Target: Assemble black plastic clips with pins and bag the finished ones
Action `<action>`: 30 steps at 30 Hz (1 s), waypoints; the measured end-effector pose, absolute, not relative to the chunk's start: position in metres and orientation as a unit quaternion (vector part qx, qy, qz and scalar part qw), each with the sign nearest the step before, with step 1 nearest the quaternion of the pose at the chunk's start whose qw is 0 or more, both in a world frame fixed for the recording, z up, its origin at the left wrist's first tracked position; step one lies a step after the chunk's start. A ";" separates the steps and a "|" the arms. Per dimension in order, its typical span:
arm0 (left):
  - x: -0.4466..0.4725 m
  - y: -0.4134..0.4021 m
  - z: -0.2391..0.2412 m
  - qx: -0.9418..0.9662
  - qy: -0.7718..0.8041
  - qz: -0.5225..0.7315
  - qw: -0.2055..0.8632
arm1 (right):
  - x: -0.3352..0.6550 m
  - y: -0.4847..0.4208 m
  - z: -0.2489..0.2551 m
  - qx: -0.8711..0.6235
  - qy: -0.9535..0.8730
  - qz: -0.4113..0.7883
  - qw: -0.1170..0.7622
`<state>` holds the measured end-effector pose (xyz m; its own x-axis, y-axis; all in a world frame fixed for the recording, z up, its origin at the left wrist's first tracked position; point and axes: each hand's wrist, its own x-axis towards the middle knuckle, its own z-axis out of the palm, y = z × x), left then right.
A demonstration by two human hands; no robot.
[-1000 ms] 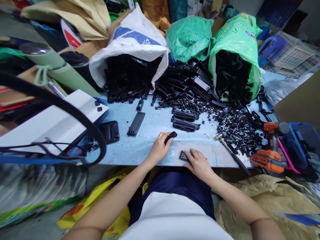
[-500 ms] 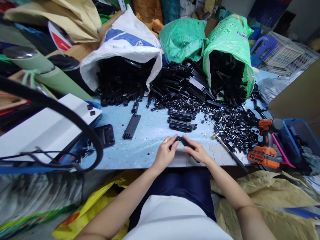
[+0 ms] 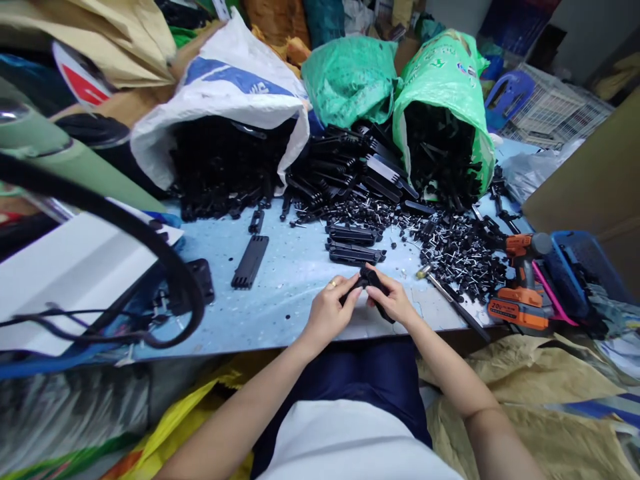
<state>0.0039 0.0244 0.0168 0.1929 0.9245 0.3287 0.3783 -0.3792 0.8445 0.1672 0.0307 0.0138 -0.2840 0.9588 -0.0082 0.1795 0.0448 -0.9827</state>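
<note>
Both hands meet above the near table edge (image 3: 280, 337), left hand (image 3: 331, 310) and right hand (image 3: 395, 301) each pinching an end of a small black plastic part (image 3: 369, 279) (its join hidden), which could slip and drop into the lap.

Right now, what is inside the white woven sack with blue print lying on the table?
The white woven sack with blue print holds black plastic parts, spilling from its mouth. Anything deeper inside is covered.
</note>
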 end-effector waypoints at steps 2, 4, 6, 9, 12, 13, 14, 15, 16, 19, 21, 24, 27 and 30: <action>0.003 0.024 0.018 0.724 0.467 0.419 0.288 | 0.173 0.034 0.016 -0.445 -0.697 0.417 0.377; 0.000 0.024 0.020 0.737 0.475 0.398 0.269 | 0.180 0.037 0.018 -0.419 -0.767 0.327 0.359; -0.001 0.024 0.021 0.748 0.477 0.381 0.259 | 0.186 0.040 0.022 -0.408 -0.818 0.260 0.311; 0.001 0.025 0.021 0.758 0.446 0.392 0.270 | 0.189 0.042 0.030 -0.414 -0.849 0.216 0.248; 0.002 0.028 0.024 0.749 0.404 0.448 0.275 | 0.185 0.041 0.035 -0.427 -0.813 0.258 0.301; 0.002 0.030 0.025 0.746 0.394 0.462 0.275 | 0.183 0.040 0.035 -0.431 -0.792 0.288 0.323; 0.001 0.031 0.027 0.745 0.386 0.469 0.274 | 0.181 0.039 0.035 -0.435 -0.772 0.319 0.338; 0.001 0.032 0.029 0.746 0.381 0.471 0.274 | 0.180 0.038 0.035 -0.436 -0.755 0.347 0.345; 0.000 0.032 0.030 0.748 0.380 0.471 0.274 | 0.179 0.038 0.034 -0.438 -0.744 0.365 0.348; 0.000 0.031 0.032 0.747 0.385 0.471 0.267 | 0.180 0.038 0.031 -0.433 -0.754 0.339 0.359; 0.002 0.029 0.030 0.741 0.400 0.475 0.256 | 0.183 0.040 0.030 -0.418 -0.782 0.293 0.357; 0.009 0.024 0.026 0.727 0.429 0.485 0.228 | 0.188 0.043 0.028 -0.399 -0.815 0.245 0.341; 0.021 0.019 0.023 0.705 0.449 0.515 0.191 | 0.184 0.040 0.025 -0.406 -0.807 0.226 0.364; 0.036 0.015 0.023 0.675 0.461 0.559 0.138 | 0.169 0.032 0.022 -0.448 -0.747 0.231 0.433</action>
